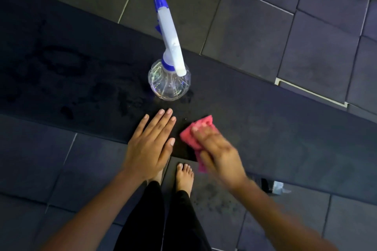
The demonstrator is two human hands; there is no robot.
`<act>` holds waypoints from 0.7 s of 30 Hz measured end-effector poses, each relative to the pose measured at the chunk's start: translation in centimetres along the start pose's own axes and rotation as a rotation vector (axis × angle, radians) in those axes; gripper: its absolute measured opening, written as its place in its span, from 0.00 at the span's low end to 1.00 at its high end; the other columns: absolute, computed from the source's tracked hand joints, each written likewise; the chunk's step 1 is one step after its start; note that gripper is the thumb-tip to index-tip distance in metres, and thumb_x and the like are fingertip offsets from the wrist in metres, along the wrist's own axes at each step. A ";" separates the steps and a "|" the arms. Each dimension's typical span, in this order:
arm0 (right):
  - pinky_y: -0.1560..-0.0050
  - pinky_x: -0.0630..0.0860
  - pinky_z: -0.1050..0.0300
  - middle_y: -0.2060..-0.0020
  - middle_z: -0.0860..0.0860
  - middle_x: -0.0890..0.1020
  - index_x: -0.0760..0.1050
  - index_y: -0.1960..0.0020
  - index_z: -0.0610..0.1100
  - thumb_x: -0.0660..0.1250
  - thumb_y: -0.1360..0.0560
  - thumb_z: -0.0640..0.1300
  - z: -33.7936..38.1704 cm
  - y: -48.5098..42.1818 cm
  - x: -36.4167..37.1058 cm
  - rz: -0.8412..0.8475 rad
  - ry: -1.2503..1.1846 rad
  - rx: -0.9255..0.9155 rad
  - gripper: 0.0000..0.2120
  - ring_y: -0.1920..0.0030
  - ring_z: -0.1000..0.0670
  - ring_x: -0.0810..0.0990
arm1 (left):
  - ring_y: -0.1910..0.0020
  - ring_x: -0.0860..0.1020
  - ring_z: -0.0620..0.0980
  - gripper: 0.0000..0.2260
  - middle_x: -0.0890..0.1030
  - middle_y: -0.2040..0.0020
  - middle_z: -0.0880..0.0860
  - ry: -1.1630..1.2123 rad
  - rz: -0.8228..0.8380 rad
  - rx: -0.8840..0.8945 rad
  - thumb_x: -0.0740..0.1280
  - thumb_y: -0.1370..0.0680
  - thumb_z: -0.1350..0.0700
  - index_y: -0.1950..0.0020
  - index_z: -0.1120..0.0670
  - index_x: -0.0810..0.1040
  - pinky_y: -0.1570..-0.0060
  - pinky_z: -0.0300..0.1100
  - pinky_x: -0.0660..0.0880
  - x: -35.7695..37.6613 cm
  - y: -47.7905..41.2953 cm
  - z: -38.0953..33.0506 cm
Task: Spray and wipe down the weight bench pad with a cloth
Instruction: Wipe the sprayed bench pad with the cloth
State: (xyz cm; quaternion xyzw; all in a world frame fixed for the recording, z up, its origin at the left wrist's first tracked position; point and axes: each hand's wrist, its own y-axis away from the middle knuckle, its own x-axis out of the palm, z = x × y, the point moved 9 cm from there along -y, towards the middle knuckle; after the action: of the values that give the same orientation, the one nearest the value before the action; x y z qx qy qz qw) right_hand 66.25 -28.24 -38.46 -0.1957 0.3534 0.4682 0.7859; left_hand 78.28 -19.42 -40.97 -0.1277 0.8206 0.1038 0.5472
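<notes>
The black weight bench pad (265,120) runs across the view from the left to the lower right, with wet streaks on its left part. A clear spray bottle (169,81) with a white and blue trigger head stands upright on the pad, just beyond my hands. My left hand (150,146) lies flat and open on the pad's near edge, fingers together. My right hand (218,153), blurred by motion, presses a pink cloth (201,128) onto the pad to the right of the left hand.
Dark rubber floor tiles (265,32) with pale seams surround the bench. My bare feet (184,177) and black trousers stand below the pad's near edge. A bench foot with a pale cap (278,187) shows under the pad at the right.
</notes>
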 end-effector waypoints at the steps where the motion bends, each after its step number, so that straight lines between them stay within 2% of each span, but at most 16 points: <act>1: 0.27 0.63 0.55 0.32 0.47 0.73 0.71 0.30 0.41 0.59 0.25 0.41 -1.2 -1.0 -2.0 -0.098 -0.084 0.086 0.24 0.30 0.50 0.69 | 0.24 0.61 0.51 0.23 0.65 0.25 0.55 0.008 -0.011 -0.009 0.53 0.19 0.51 0.27 0.58 0.67 0.27 0.55 0.59 -0.1 0.2 0.3; 3: 0.27 0.62 0.53 0.31 0.46 0.72 0.69 0.28 0.40 0.58 0.24 0.39 -4.2 -3.6 -5.8 -0.278 -0.151 0.258 0.24 0.29 0.47 0.69 | 0.24 0.60 0.52 0.23 0.64 0.24 0.55 0.006 -0.023 -0.040 0.53 0.19 0.51 0.26 0.58 0.66 0.27 0.55 0.59 0.0 0.5 0.8; 4: 0.26 0.61 0.52 0.29 0.45 0.71 0.68 0.28 0.39 0.58 0.24 0.38 -5.5 -5.3 -6.8 -0.305 -0.140 0.322 0.25 0.28 0.45 0.67 | 0.24 0.60 0.52 0.23 0.64 0.24 0.55 -0.003 -0.026 -0.057 0.53 0.19 0.51 0.26 0.59 0.65 0.27 0.56 0.59 0.0 0.6 0.8; 7: 0.24 0.57 0.51 0.26 0.43 0.67 0.65 0.26 0.41 0.56 0.25 0.40 -8.0 -10.5 -5.8 -0.146 -0.011 0.378 0.27 0.25 0.43 0.62 | 0.24 0.61 0.52 0.23 0.64 0.24 0.55 -0.028 -0.036 -0.101 0.53 0.18 0.51 0.26 0.58 0.65 0.27 0.57 0.58 0.3 0.5 0.7; 10: 0.23 0.52 0.47 0.26 0.40 0.66 0.66 0.26 0.39 0.54 0.25 0.45 -7.4 -11.6 -3.5 -0.015 0.197 0.244 0.28 0.24 0.39 0.60 | 0.24 0.61 0.52 0.23 0.64 0.24 0.55 -0.034 -0.050 -0.136 0.52 0.18 0.51 0.25 0.58 0.65 0.26 0.56 0.57 0.5 0.3 0.7; 13: 0.24 0.54 0.43 0.27 0.41 0.67 0.67 0.27 0.39 0.55 0.26 0.46 -4.6 -8.4 -1.5 0.100 0.234 0.058 0.28 0.25 0.41 0.62 | 0.24 0.60 0.51 0.23 0.63 0.24 0.54 -0.051 -0.035 -0.129 0.52 0.18 0.50 0.25 0.57 0.64 0.26 0.55 0.56 0.7 0.2 0.7; 17: 0.24 0.58 0.42 0.28 0.43 0.69 0.69 0.28 0.40 0.63 0.27 0.41 -0.9 -1.7 2.3 0.263 0.192 -0.171 0.26 0.25 0.44 0.62 | 0.24 0.60 0.51 0.23 0.62 0.24 0.54 -0.039 -0.016 -0.094 0.50 0.18 0.50 0.25 0.57 0.63 0.26 0.55 0.56 0.6 0.3 0.9; 19: 0.25 0.61 0.44 0.29 0.44 0.72 0.71 0.30 0.40 0.63 0.26 0.39 -0.2 -0.3 2.8 0.295 0.112 -0.203 0.24 0.26 0.45 0.65 | 0.24 0.59 0.50 0.23 0.62 0.23 0.54 -0.027 -0.013 -0.090 0.50 0.18 0.50 0.25 0.57 0.63 0.26 0.55 0.56 0.5 0.4 1.0; 21: 0.26 0.64 0.47 0.33 0.43 0.76 0.74 0.32 0.39 0.59 0.25 0.39 -0.1 -0.8 1.4 0.233 0.043 -0.167 0.22 0.29 0.45 0.70 | 0.23 0.58 0.50 0.23 0.62 0.23 0.53 -0.026 -0.014 -0.085 0.51 0.18 0.50 0.24 0.57 0.63 0.26 0.55 0.55 0.5 0.5 0.9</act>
State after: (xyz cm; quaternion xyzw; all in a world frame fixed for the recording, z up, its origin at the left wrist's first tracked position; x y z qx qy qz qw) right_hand 67.36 -27.88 -39.57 -0.2281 0.3503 0.5797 0.6994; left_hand 78.77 -18.69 -41.74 -0.1552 0.8073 0.1366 0.5527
